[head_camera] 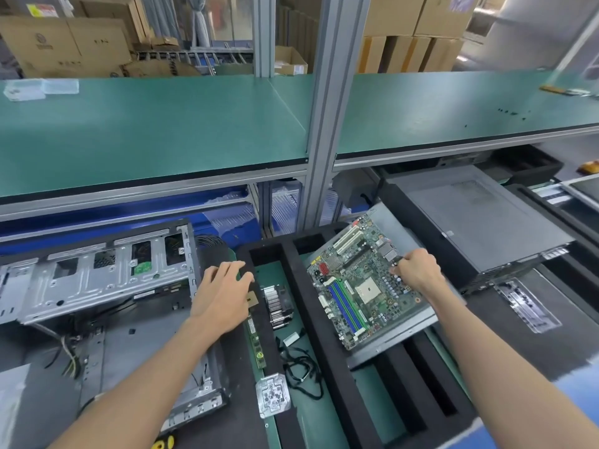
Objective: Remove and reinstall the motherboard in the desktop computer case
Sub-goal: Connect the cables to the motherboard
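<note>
A: Motherboard [356, 286]?
B: On grey panel [405, 328], right of open case [97, 277]; right hand [416, 270] pinches its far edge.
A: Left hand [223, 286]?
B: Relaxed, empty, fingers spread; item beneath unclear.

Dark surface [551, 345], partly under green mat [369, 393]. On it at left: open case [97, 280], wires [69, 354] spilling at its near side. Middle: black foam tray [291, 247], holding heatsink [278, 306], RAM stick [256, 341], black cable [301, 367], metal bracket [272, 395]. Right of those: grey panel [398, 332] across foam, bearing motherboard [356, 286]. Far right: closed case [479, 218], silver plate [525, 306] near it. Above: green shelf [162, 131] with clear plastic boxes [39, 87] at left end.
</note>
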Action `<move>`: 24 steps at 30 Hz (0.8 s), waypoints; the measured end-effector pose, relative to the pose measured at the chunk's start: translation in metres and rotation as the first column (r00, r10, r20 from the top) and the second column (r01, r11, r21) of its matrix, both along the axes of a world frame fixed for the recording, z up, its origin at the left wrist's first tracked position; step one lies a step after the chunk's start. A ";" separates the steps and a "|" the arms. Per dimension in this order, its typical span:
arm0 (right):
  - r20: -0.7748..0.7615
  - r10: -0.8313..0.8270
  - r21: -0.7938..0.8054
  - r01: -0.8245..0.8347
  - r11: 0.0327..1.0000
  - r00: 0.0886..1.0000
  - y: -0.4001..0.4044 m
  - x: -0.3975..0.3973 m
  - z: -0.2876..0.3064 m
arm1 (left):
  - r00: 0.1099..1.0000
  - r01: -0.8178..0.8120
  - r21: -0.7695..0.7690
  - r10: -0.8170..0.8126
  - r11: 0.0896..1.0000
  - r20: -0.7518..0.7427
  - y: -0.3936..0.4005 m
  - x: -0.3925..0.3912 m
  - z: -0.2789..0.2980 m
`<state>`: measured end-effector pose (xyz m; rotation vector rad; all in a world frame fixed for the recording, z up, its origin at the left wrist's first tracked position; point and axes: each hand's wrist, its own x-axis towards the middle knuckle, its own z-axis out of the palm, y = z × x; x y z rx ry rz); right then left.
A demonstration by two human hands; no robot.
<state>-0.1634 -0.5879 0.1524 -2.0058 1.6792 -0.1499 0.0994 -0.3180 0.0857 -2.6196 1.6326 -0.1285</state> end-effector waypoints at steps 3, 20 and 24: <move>-0.012 -0.019 0.013 0.019 1.000 1.000 -0.004 -0.004 -0.006 | 1.000 -0.018 0.030 0.017 0.999 0.018 0.000 0.000 -0.001; -0.246 0.130 -0.125 -0.165 0.978 0.961 -0.019 -0.021 -0.042 | 0.954 0.200 0.221 -0.138 0.955 -0.268 -0.041 -0.067 -0.031; -0.424 0.207 -0.181 -0.306 0.935 0.882 -0.021 -0.024 -0.043 | 0.938 0.218 0.248 -0.133 0.944 -0.320 -0.040 -0.071 -0.044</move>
